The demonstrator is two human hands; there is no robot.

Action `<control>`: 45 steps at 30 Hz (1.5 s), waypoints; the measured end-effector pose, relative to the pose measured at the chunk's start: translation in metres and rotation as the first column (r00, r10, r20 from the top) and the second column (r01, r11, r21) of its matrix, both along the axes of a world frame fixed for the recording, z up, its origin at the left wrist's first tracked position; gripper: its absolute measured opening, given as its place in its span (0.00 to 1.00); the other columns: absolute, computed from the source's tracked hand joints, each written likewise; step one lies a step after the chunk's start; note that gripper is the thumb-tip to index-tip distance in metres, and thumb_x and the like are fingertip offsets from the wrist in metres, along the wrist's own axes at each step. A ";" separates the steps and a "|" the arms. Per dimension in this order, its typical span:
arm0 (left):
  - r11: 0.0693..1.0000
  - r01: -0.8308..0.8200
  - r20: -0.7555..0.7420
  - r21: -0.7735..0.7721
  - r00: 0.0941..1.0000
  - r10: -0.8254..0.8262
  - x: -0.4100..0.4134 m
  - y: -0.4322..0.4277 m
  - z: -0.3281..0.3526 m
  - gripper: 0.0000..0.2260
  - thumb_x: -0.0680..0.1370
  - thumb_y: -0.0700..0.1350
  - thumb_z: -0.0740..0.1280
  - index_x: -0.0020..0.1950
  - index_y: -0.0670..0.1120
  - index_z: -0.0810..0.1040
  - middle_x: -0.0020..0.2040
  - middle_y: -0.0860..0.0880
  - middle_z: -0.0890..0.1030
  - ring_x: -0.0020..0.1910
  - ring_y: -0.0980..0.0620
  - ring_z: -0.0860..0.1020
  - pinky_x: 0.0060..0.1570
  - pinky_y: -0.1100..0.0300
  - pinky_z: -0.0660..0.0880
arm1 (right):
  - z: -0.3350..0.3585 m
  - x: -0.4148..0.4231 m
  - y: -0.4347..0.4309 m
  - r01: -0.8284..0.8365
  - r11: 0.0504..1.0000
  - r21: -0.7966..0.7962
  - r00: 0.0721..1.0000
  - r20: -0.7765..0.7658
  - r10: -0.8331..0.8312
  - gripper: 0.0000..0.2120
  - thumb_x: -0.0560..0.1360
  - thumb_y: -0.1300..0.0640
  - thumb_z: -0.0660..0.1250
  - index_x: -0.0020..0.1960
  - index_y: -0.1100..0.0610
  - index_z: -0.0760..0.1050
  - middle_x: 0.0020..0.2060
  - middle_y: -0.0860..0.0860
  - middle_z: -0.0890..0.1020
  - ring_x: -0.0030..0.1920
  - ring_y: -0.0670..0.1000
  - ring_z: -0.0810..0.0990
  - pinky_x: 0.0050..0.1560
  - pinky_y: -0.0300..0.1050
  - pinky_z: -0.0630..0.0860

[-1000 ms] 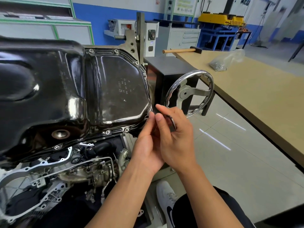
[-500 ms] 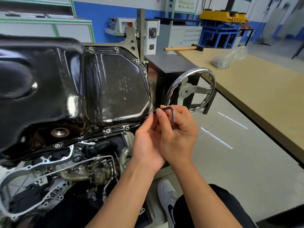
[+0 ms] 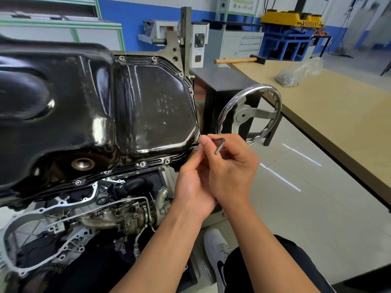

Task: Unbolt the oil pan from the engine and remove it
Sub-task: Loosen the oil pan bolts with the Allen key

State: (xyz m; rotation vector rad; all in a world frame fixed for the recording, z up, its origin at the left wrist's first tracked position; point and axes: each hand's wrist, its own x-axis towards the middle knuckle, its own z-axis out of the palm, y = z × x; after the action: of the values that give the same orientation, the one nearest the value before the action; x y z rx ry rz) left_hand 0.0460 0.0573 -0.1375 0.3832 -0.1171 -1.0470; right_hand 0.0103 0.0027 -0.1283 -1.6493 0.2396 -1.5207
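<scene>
- The black oil pan point(image 3: 84, 106) fills the left half of the view, still seated on the upturned engine point(image 3: 88, 210), its glossy bottom facing the camera
- An open drain hole point(image 3: 83, 164) shows low on the pan's deep section
- Bolts sit along the pan's flange, two of them, a near bolt point(image 3: 143, 164) and a corner bolt point(image 3: 167, 161), on the lower edge
- The left hand point(image 3: 193, 187) is raised palm toward the camera just right of the pan's lower right corner; its fingers point(image 3: 198, 151) lie almost straight, gripping nothing, their tips against the hex key's shaft
- The hex key point(image 3: 219, 145) points its long arm left at the pan's corner edge, its short arm angled down; whether the tip sits in a bolt cannot be told
- The right hand point(image 3: 230, 172) overlaps the left one and pinches the hex key at its bend between thumb and curled fingers
- A chrome handwheel point(image 3: 249, 115) stands just behind the hands, mounted on a black stand box point(image 3: 224, 85)
- A white shoe point(image 3: 218, 248) rests on the tiled floor below the forearms
- On the tan tabletop point(image 3: 338, 123) at the right lie a wooden-handled hammer point(image 3: 239, 59) and, well apart from it, a clear plastic bag point(image 3: 298, 72) of small metal parts
</scene>
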 end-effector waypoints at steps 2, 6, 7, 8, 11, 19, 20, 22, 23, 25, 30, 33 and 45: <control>1.000 -0.016 0.027 -0.009 0.999 0.017 0.000 0.000 0.000 0.14 0.75 0.49 0.66 0.47 0.41 0.87 0.48 0.44 0.86 0.49 0.48 0.85 0.50 0.58 0.81 | -0.001 0.000 -0.001 -0.003 0.999 -0.036 0.999 -0.038 0.002 0.03 0.74 0.64 0.74 0.45 0.57 0.84 0.40 0.49 0.84 0.43 0.49 0.82 0.45 0.39 0.76; 0.999 -0.001 0.050 -0.037 0.999 0.003 0.003 -0.002 0.004 0.18 0.77 0.55 0.63 0.47 0.44 0.88 0.49 0.47 0.86 0.51 0.51 0.85 0.47 0.59 0.81 | -0.003 -0.002 0.002 -0.047 0.990 -0.135 0.991 -0.135 0.028 0.07 0.79 0.60 0.67 0.48 0.60 0.83 0.39 0.43 0.76 0.42 0.47 0.76 0.47 0.35 0.71; 0.999 0.012 0.042 -0.038 0.999 -0.011 0.003 -0.002 0.005 0.19 0.77 0.55 0.63 0.47 0.44 0.87 0.49 0.46 0.86 0.50 0.51 0.85 0.46 0.59 0.81 | -0.003 -0.003 0.002 -0.054 0.987 -0.154 0.989 -0.148 0.031 0.08 0.80 0.59 0.66 0.49 0.61 0.83 0.38 0.41 0.72 0.41 0.47 0.74 0.47 0.34 0.70; 0.999 0.024 0.032 -0.037 0.999 -0.023 0.003 -0.002 0.004 0.19 0.77 0.55 0.63 0.48 0.43 0.87 0.49 0.46 0.86 0.49 0.51 0.85 0.45 0.59 0.81 | -0.003 -0.003 0.003 -0.063 0.985 -0.162 0.987 -0.157 0.038 0.09 0.80 0.59 0.65 0.50 0.62 0.82 0.38 0.40 0.71 0.41 0.46 0.73 0.46 0.35 0.70; 0.999 0.034 0.020 -0.021 0.999 -0.033 0.002 -0.003 0.002 0.17 0.76 0.52 0.65 0.46 0.40 0.87 0.47 0.43 0.86 0.47 0.48 0.85 0.45 0.58 0.82 | -0.003 -0.006 0.003 -0.035 0.995 -0.094 0.994 -0.110 0.024 0.04 0.78 0.61 0.70 0.50 0.55 0.82 0.38 0.45 0.77 0.43 0.48 0.78 0.46 0.40 0.75; 1.000 0.000 0.011 0.013 1.000 0.000 -0.001 -0.005 -0.003 0.15 0.76 0.50 0.66 0.46 0.40 0.86 0.46 0.42 0.84 0.47 0.45 0.85 0.53 0.54 0.81 | -0.007 -0.004 -0.001 0.010 0.983 0.185 0.998 0.060 -0.021 0.06 0.69 0.56 0.79 0.38 0.48 0.84 0.33 0.46 0.84 0.35 0.47 0.82 0.39 0.38 0.76; 1.000 -0.010 0.017 0.017 1.000 0.009 -0.001 -0.006 -0.003 0.15 0.77 0.50 0.65 0.45 0.41 0.86 0.46 0.43 0.85 0.46 0.46 0.85 0.52 0.55 0.82 | -0.008 -0.005 -0.001 0.012 0.985 0.173 0.998 0.061 -0.023 0.06 0.70 0.56 0.79 0.38 0.47 0.84 0.34 0.46 0.84 0.36 0.47 0.82 0.39 0.38 0.76; 1.000 -0.009 0.034 0.024 0.999 0.008 -0.001 -0.007 -0.002 0.17 0.77 0.53 0.65 0.42 0.43 0.87 0.44 0.45 0.85 0.45 0.48 0.85 0.48 0.57 0.82 | -0.008 -0.006 -0.001 0.012 0.990 0.139 0.998 0.058 -0.020 0.04 0.71 0.55 0.77 0.41 0.47 0.84 0.35 0.45 0.84 0.37 0.47 0.82 0.41 0.38 0.76; 1.000 0.002 0.039 0.028 0.999 -0.003 -0.001 -0.007 -0.001 0.18 0.76 0.55 0.66 0.42 0.43 0.87 0.43 0.45 0.85 0.45 0.49 0.85 0.46 0.57 0.82 | -0.009 -0.006 -0.001 0.004 0.994 0.113 0.999 0.052 -0.010 0.03 0.72 0.55 0.77 0.42 0.48 0.84 0.37 0.45 0.84 0.39 0.47 0.83 0.42 0.37 0.76; 0.999 0.023 0.030 0.044 0.999 -0.024 -0.001 -0.008 0.001 0.19 0.75 0.57 0.67 0.43 0.42 0.86 0.44 0.45 0.85 0.45 0.49 0.85 0.44 0.57 0.82 | -0.008 -0.007 0.000 -0.025 0.998 0.061 0.999 0.031 0.023 0.03 0.72 0.54 0.77 0.43 0.47 0.84 0.38 0.43 0.84 0.40 0.48 0.82 0.43 0.38 0.76; 0.999 0.021 -0.005 0.024 1.000 -0.021 0.000 -0.008 0.003 0.19 0.79 0.54 0.63 0.42 0.43 0.87 0.44 0.46 0.85 0.45 0.50 0.85 0.48 0.59 0.82 | -0.006 -0.007 0.000 -0.068 0.996 0.055 0.998 -0.009 0.069 0.05 0.74 0.55 0.74 0.44 0.44 0.84 0.35 0.42 0.80 0.40 0.47 0.78 0.46 0.37 0.74; 1.000 0.013 -0.026 -0.014 1.000 -0.013 0.000 -0.004 0.005 0.14 0.77 0.50 0.65 0.51 0.42 0.85 0.49 0.44 0.85 0.49 0.48 0.85 0.54 0.56 0.81 | -0.008 -0.007 0.001 -0.097 0.995 0.020 0.993 -0.062 0.098 0.07 0.77 0.58 0.70 0.50 0.47 0.83 0.42 0.39 0.79 0.47 0.46 0.79 0.51 0.39 0.75; 0.997 -0.041 0.047 0.067 0.998 0.038 -0.006 -0.007 0.009 0.14 0.77 0.52 0.65 0.45 0.44 0.86 0.44 0.46 0.85 0.44 0.49 0.85 0.45 0.57 0.82 | -0.012 -0.009 -0.002 0.050 0.992 0.114 0.999 -0.013 -0.049 0.07 0.74 0.64 0.75 0.38 0.58 0.81 0.36 0.52 0.81 0.38 0.49 0.78 0.40 0.40 0.74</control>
State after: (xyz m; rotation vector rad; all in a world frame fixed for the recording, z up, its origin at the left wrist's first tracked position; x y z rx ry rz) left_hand 0.0402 0.0504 -0.1288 0.4697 -0.1141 -1.0050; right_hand 0.0014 0.0005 -0.1404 -1.5718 0.3689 -1.5072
